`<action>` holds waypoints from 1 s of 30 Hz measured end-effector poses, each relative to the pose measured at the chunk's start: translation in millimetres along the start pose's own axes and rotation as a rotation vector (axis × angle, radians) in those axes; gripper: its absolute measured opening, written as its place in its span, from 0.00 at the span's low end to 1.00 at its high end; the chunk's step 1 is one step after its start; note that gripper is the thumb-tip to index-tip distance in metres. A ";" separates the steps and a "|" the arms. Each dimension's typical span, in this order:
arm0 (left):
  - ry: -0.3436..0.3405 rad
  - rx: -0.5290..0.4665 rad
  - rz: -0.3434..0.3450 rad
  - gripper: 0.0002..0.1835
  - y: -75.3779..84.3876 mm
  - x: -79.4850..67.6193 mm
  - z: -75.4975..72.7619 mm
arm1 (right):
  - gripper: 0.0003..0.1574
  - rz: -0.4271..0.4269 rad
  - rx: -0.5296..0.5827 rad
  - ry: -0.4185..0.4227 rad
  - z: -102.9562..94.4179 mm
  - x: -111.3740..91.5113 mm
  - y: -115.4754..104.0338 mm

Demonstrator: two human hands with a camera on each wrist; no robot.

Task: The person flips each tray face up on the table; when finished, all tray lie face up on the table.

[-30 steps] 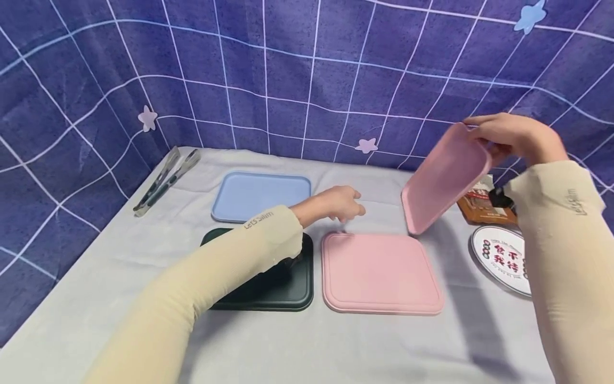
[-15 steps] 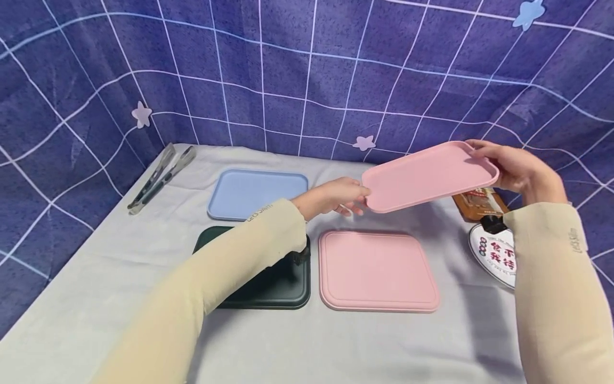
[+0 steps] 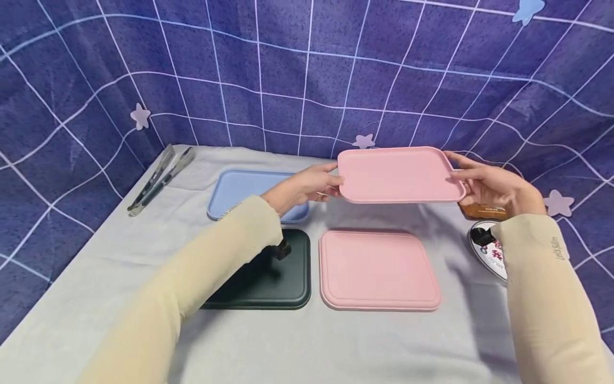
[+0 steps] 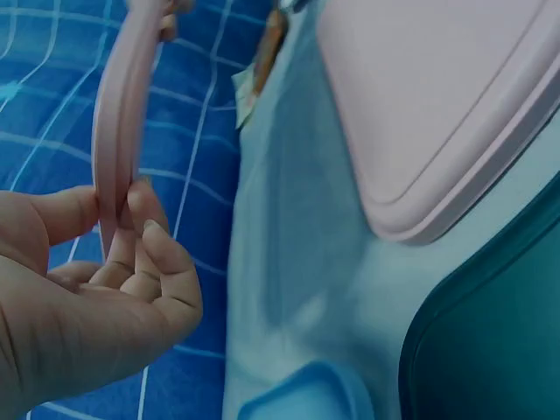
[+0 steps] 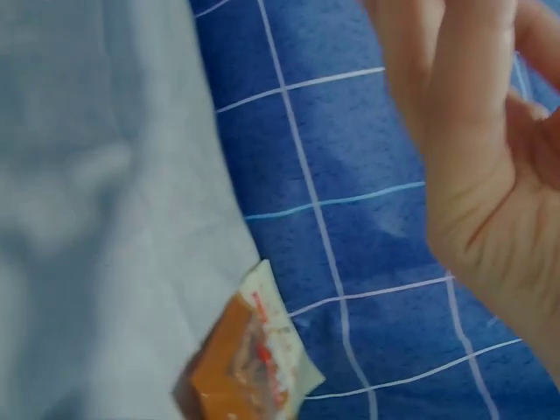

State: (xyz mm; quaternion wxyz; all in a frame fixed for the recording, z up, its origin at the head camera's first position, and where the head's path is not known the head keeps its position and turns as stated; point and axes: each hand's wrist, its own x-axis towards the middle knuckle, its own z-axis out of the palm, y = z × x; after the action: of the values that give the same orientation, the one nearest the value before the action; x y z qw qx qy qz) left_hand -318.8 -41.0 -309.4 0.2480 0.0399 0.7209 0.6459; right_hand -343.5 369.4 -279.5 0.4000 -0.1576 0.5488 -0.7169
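A shallow pink tray (image 3: 398, 176) is held up above the back of the table, its long sides running left to right. My left hand (image 3: 312, 182) pinches its left end; in the left wrist view the thumb and fingers (image 4: 149, 210) close on the tray's rim (image 4: 118, 131). At the other end my right hand (image 3: 496, 184) grips the right edge, thumb on the upper face. The right wrist view shows only part of that hand (image 5: 477, 131). Below the raised tray lies a pink board with a grooved border (image 3: 379, 271) on the white cloth.
A dark green board (image 3: 283, 277) lies left of the pink one, partly under my left sleeve. Behind it is a light blue tray (image 3: 244, 184). Tongs (image 3: 163, 178) rest at the far left. A brown food packet (image 5: 241, 367) and a round white printed plate (image 3: 491, 256) are at the right.
The pink tray has swung from steeply tilted in my right hand to nearly level and moved left. My left hand has taken hold of its left end.
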 end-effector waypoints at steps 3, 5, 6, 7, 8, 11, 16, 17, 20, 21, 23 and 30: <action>-0.027 -0.018 0.002 0.40 1.9 -1.9 -10.3 | 0.42 -0.066 0.033 -0.050 -2.8 3.3 8.2; -0.034 -0.025 0.016 0.41 2.7 -2.4 -16.1 | 0.39 -0.094 0.022 0.005 -2.0 7.1 11.7; -0.038 -0.023 0.022 0.42 3.0 -2.6 -18.6 | 0.38 -0.101 0.003 0.044 -0.8 9.4 12.8; -0.042 -0.018 0.026 0.42 2.9 -2.9 -21.0 | 0.37 -0.099 -0.013 0.085 0.4 11.7 13.6; -0.047 -0.009 0.028 0.43 3.0 -3.3 -23.3 | 0.36 -0.092 -0.022 0.112 1.2 13.8 14.7; -0.068 0.026 0.023 0.44 0.6 -4.0 -29.5 | 0.36 -0.067 -0.065 0.140 2.8 18.2 18.1; -0.116 0.073 0.002 0.45 -3.4 -3.6 -39.6 | 0.47 0.000 -0.171 0.104 1.4 22.3 24.2; -0.124 0.083 -0.004 0.46 -4.2 -3.5 -41.3 | 0.49 0.017 -0.195 0.102 1.0 23.1 25.8; -0.148 0.114 -0.017 0.46 -6.2 -3.5 -44.5 | 0.54 0.066 -0.240 0.128 -0.3 25.3 31.6; -0.158 0.122 -0.020 0.46 -7.0 -3.1 -44.8 | 0.54 0.076 -0.252 0.139 -1.0 26.2 33.8; -0.175 0.135 -0.028 0.48 -8.5 -2.5 -44.7 | 0.55 0.088 -0.262 0.155 -2.1 28.3 37.7; -0.189 0.158 -0.049 0.52 -15.1 0.4 -41.8 | 0.58 0.183 -0.348 0.212 -3.3 36.9 46.5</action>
State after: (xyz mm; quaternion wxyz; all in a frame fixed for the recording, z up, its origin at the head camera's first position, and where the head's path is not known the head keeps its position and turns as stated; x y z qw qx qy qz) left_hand -332.2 -81.4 -322.1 0.3266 0.1022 0.7438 0.5741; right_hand -350.3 340.5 -330.9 0.3701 -0.0976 0.7151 -0.5849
